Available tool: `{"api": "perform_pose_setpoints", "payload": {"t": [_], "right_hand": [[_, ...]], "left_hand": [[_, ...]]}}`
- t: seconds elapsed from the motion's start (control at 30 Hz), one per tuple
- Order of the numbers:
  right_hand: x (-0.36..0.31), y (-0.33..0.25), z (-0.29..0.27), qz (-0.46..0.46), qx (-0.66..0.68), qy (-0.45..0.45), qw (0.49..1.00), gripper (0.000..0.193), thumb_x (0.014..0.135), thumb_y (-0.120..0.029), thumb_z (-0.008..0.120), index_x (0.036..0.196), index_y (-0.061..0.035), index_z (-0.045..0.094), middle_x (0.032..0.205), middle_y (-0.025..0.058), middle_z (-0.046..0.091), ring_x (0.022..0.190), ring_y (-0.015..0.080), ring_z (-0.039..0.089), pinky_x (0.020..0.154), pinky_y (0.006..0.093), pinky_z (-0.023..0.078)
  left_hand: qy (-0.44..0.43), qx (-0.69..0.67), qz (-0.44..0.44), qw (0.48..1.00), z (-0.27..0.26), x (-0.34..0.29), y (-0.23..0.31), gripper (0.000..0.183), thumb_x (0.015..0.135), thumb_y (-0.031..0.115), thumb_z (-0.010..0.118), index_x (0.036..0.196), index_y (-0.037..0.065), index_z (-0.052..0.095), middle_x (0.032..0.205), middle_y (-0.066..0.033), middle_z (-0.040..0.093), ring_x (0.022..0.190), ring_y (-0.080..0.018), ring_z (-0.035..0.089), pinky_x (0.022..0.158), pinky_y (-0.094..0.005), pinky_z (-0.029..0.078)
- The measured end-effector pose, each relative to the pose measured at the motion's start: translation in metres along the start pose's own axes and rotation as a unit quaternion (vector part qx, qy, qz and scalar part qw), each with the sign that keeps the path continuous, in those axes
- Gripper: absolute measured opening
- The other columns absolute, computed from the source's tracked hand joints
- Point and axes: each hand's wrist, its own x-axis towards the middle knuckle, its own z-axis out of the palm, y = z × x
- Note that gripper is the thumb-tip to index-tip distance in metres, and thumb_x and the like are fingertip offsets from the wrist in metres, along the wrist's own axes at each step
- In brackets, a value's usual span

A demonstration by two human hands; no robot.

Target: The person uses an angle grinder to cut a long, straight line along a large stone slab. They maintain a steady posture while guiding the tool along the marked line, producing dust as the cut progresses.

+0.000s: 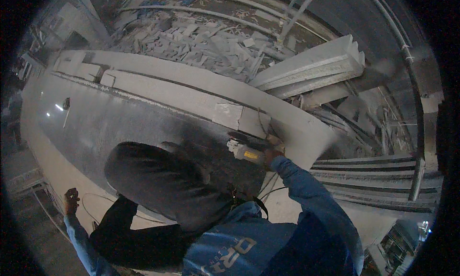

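Observation:
In my right hand (273, 156) is an angle grinder (243, 152), gripped by its body, with its dark disc side toward the long stone edge. The grinder is over the right end of a dark polished slab (115, 113), close to a pale stone strip (158, 90) with a loose square piece (227, 114) on it. Whether the disc touches the stone cannot be made out. Far to the left, my left hand (72, 201) is raised away from the slab, fingers curled, with nothing visible in it. My bent leg (158, 175) rests across the slab.
Broken stone offcuts (191, 41) lie heaped beyond the slab. Two long pale beams (311, 67) jut in at the right, above stacked slabs (369, 180). A thin cable (88, 206) loops near my left side. A small tool with a thin handle (66, 106) lies on the slab.

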Motion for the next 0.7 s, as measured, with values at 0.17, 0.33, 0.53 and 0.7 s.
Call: {"api": "perform_pose_setpoints", "payload": {"t": [0.17,0.33,0.53,0.7], "right_hand": [[0.052,0.0,0.028,0.088,0.162,-0.12,0.976,0.036,0.089,-0.028,0.036,0.107,-0.003,0.054,0.109,0.0211,0.057,0.103,0.0372,0.054,0.089,0.0438,0.044],[0.039,-0.041,0.005,-0.006,-0.013,0.005,1.0,0.038,0.087,-0.03,0.041,0.111,-0.0024,0.051,0.111,0.0209,0.055,0.11,0.0356,0.05,0.091,0.0441,0.043],[0.02,-0.016,-0.003,-0.011,0.021,0.043,0.999,0.069,0.067,-0.048,0.065,0.116,-0.0023,0.048,0.12,0.0207,0.05,0.112,0.0354,0.048,0.093,0.0434,0.042],[-0.01,-0.003,-0.003,-0.008,-0.013,-0.003,1.0,0.063,0.072,-0.045,0.059,0.116,-0.0024,0.047,0.115,0.0205,0.054,0.106,0.036,0.053,0.094,0.0427,0.041]], "left_hand": [[-0.008,-0.016,-0.027,0.999,-0.004,0.016,0.004,0.029,0.083,0.024,0.055,0.106,0.007,0.056,0.087,-0.004,0.06,0.064,-0.0157,0.057,0.043,-0.0278,0.036],[-0.004,0.024,-0.016,1.0,0.02,0.001,0.029,0.027,0.081,0.015,0.055,0.107,0.008,0.057,0.088,-0.0034,0.058,0.062,-0.014,0.055,0.043,-0.0276,0.034],[-0.057,-0.077,-0.02,0.995,0.014,0.024,0.018,0.031,0.082,0.021,0.059,0.109,0.008,0.056,0.095,-0.0047,0.059,0.066,-0.0136,0.055,0.044,-0.025,0.034],[-0.037,-0.049,-0.03,0.998,-0.003,0.019,-0.004,0.031,0.082,0.025,0.059,0.108,0.007,0.057,0.095,-0.005,0.059,0.068,-0.0151,0.058,0.044,-0.0249,0.036]]}}
